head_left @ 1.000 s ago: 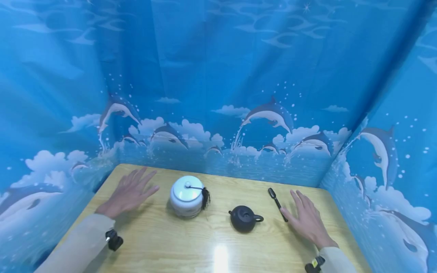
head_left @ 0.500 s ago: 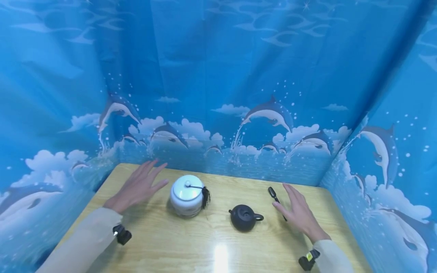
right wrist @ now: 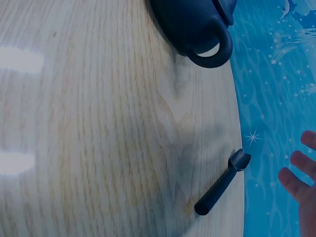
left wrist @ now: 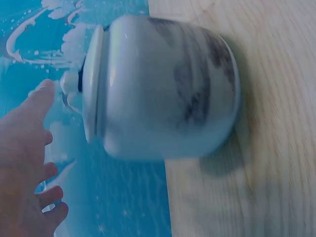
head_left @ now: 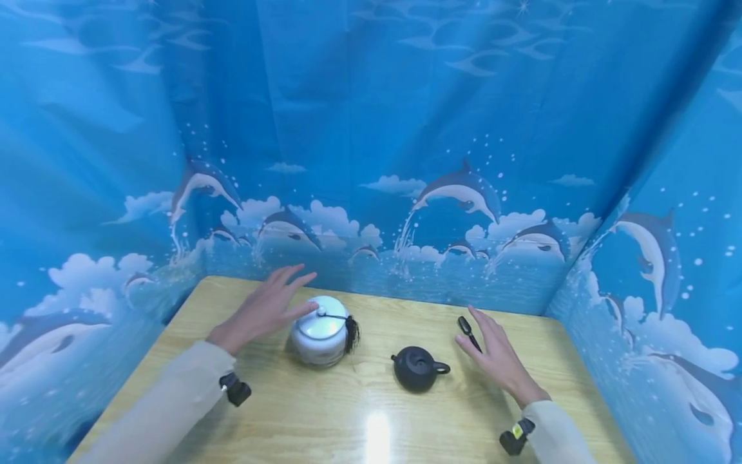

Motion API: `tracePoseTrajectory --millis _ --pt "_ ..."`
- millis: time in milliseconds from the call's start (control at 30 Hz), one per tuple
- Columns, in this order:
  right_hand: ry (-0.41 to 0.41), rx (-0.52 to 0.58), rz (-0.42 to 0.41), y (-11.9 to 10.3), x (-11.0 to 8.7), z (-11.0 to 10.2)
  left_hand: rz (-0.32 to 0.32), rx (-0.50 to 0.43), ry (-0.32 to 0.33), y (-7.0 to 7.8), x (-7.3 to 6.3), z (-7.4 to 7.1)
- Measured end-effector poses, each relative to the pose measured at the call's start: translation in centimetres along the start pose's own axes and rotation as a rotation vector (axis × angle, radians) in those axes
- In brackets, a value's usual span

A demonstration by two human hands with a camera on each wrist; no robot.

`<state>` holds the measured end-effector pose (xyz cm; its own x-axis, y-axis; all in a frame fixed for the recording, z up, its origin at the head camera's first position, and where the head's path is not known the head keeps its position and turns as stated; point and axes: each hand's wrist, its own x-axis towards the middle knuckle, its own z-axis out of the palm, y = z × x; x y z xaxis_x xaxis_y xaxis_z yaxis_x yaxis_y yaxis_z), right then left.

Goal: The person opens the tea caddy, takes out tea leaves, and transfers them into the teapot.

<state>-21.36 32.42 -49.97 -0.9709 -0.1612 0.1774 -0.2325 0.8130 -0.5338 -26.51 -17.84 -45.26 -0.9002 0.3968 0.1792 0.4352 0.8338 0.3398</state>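
Observation:
A white lidded jar (head_left: 317, 345) with a round knob and a black tassel stands on the table. My left hand (head_left: 259, 317) hovers beside and over its lid, fingers extended. In the left wrist view the thumb (left wrist: 43, 95) points at the knob (left wrist: 69, 82), with a small gap between them. To the jar's right sits a small black teapot (head_left: 415, 369), its handle (right wrist: 217, 57) turned to the right. Above a black spoon (head_left: 466, 326) I hold my right hand (head_left: 498, 357), fingers spread and gripping nothing; in the head view it covers the spoon's handle end.
Everything stands on a light wooden table (head_left: 301, 412). A blue curtain (head_left: 359, 161) printed with dolphins hangs along the back and both sides. Light glares off the front of the tabletop. Each wrist carries a small black camera (head_left: 234, 388).
My left hand has moved right, from beside the jar to its lid. The right hand has shifted left over the spoon. Jar, teapot and spoon have stayed in place.

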Motion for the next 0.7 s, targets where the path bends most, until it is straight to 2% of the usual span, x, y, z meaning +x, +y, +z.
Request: tracePoseTrajectory --millis 367,700 --pt "-0.052 0.030 -0.013 -1.0 0.2 0.8 0.095 -0.042 0.005 4.0 1.7 0.7" --pt "-0.092 0.070 -0.001 -0.9 -0.1 2.1 0.150 -0.067 -0.061 7.1 3.1 2.2"
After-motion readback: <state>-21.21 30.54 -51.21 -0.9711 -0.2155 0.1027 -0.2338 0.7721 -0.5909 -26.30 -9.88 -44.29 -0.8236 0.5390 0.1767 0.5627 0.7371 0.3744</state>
